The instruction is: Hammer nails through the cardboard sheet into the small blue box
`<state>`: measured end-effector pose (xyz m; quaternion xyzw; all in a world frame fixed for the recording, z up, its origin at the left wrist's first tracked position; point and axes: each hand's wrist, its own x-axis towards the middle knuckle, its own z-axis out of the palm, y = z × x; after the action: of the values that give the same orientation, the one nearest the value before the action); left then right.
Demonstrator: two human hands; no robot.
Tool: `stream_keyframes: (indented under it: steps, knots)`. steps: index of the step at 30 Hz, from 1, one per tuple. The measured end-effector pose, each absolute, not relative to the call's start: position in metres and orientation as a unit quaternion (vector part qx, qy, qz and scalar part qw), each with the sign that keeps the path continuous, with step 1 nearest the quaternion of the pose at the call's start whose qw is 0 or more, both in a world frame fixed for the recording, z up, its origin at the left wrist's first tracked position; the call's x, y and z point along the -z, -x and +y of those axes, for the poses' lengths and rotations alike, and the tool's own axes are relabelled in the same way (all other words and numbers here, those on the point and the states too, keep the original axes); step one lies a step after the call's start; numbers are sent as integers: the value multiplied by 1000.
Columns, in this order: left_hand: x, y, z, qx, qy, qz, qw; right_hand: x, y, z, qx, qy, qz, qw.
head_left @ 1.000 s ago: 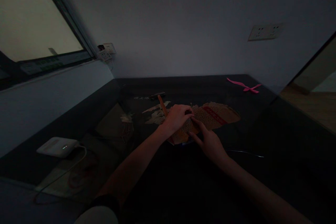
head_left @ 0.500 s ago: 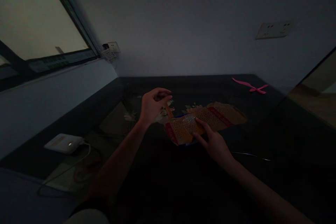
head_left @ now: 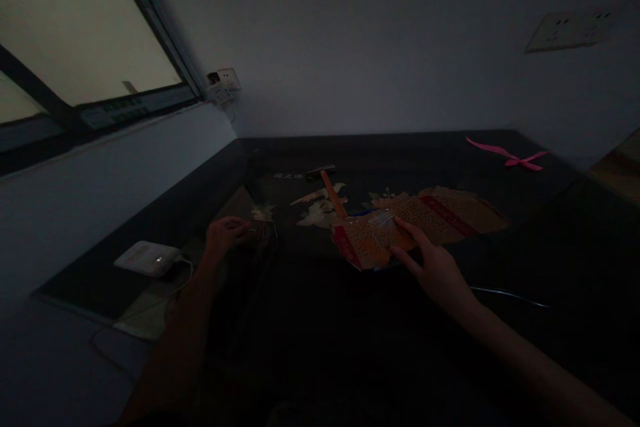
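My right hand (head_left: 437, 273) pinches the near edge of a brown patterned cardboard piece (head_left: 367, 240) with red bands, thumb below and index finger on top. Clear shiny tape (head_left: 383, 223) lies across its middle, and a bit of blue shows behind it. From its far left edge an orange-brown strip (head_left: 333, 193) sticks up, its top beside a small dark bar (head_left: 320, 172). To the left, my left hand (head_left: 225, 237) is low over the table, fingers drawn together at a dark, partly shiny thing (head_left: 259, 230) too dim to name.
A white power bank (head_left: 147, 259) with a cable lies on the left of the dark table (head_left: 300, 320). A pink ribbon (head_left: 520, 161) is at the far right. A thin shiny strand (head_left: 510, 293) lies right of my right arm. Wall sockets (head_left: 570, 32) are behind.
My left hand has let go of the orange-brown strip and moved left and down to the dark thing. My right hand stays on the cardboard. The view has shifted slightly left.
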<state>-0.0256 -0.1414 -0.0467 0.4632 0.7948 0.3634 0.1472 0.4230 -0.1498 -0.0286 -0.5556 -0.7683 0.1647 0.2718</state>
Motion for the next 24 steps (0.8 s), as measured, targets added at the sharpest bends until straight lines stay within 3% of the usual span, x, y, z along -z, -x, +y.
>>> stream_keyframes:
  steps: [5, 24]
  knots:
    - [55, 21, -137, -282, -498, 818, 56, 30, -424, -149, -169, 562, -766, 261]
    - [60, 23, -142, -178, -545, 819, 20, 27, -423, -151, -176, 552, -765, 281]
